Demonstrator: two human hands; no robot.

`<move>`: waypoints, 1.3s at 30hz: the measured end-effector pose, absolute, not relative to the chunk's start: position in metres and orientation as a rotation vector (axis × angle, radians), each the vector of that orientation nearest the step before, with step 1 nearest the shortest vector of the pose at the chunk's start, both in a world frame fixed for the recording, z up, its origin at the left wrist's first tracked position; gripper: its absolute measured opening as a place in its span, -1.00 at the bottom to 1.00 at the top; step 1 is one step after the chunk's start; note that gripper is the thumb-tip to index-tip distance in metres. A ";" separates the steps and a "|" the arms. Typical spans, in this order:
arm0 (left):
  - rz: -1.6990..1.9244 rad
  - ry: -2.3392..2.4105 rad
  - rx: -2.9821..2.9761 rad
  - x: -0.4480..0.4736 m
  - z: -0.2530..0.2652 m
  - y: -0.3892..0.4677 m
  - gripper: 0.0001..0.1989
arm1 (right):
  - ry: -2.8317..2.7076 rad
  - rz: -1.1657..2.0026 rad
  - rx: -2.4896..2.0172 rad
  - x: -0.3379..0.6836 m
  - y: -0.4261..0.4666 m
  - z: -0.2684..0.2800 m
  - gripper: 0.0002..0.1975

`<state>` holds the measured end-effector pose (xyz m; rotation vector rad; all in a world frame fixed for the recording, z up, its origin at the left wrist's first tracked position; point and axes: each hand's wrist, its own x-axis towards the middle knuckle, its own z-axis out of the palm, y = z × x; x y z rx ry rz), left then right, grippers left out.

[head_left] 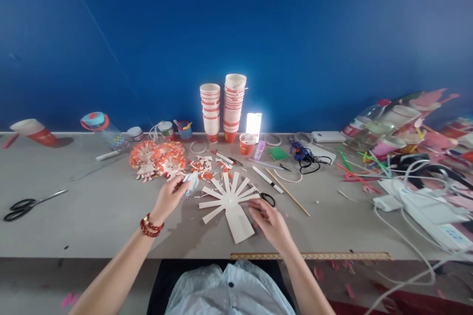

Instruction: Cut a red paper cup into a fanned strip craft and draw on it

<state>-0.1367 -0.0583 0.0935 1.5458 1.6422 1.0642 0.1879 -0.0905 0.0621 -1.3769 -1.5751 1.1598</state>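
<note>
My left hand [173,196] is closed on a small light blue and white thing [191,183] that looks soft and crumpled; its kind is unclear. In front of me lies a white paper cutout [239,224], with narrow strips fanned out around a round centre and one wide, uncut panel toward me. Beside its right-hand strips hovers my right hand [269,219], fingers loosely bent and apart, with nothing visible in them. Just beyond those fingers rest black-handled scissors [268,199]. Orange and white paper scraps [202,167] are scattered behind the cutout.
Orange and white paper flowers [157,157] lie at the left. Two tall stacks of paper cups [234,108] and a lit phone [253,125] stand by the blue wall. More scissors [24,209] rest far left. Cables and a power strip [439,226] clutter the right.
</note>
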 end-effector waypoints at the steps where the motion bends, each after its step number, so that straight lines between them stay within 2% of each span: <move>1: 1.072 1.686 1.565 -0.145 0.092 -0.056 -0.68 | -1.571 1.227 -1.359 0.186 -0.090 0.061 -0.62; 5: 1.106 1.769 1.581 -0.163 0.083 -0.054 -0.66 | -1.467 1.415 -1.323 0.173 -0.088 0.062 -0.46; 10: 1.094 1.814 1.578 -0.173 0.075 -0.058 -0.66 | -1.262 1.546 -1.273 0.162 -0.081 0.071 -0.38; 19: 1.079 1.726 1.705 -0.168 0.087 -0.054 -0.76 | -0.731 1.320 -0.909 0.232 -0.071 0.084 -0.59; 23: 0.773 1.493 2.181 -0.140 0.089 -0.025 -0.81 | -0.592 1.289 -0.881 0.253 -0.075 0.089 -0.57; 29: 0.641 1.408 2.292 -0.097 0.077 -0.024 -0.86 | -0.441 1.221 -0.879 0.275 -0.086 0.093 -0.60; 33: 0.613 1.188 2.324 -0.099 0.089 -0.038 -0.89 | -0.442 1.168 -0.906 0.286 -0.087 0.085 -0.60; 39: 0.661 1.430 2.191 -0.122 0.099 0.016 -0.82 | -0.500 1.199 -0.897 0.270 -0.085 0.086 -0.60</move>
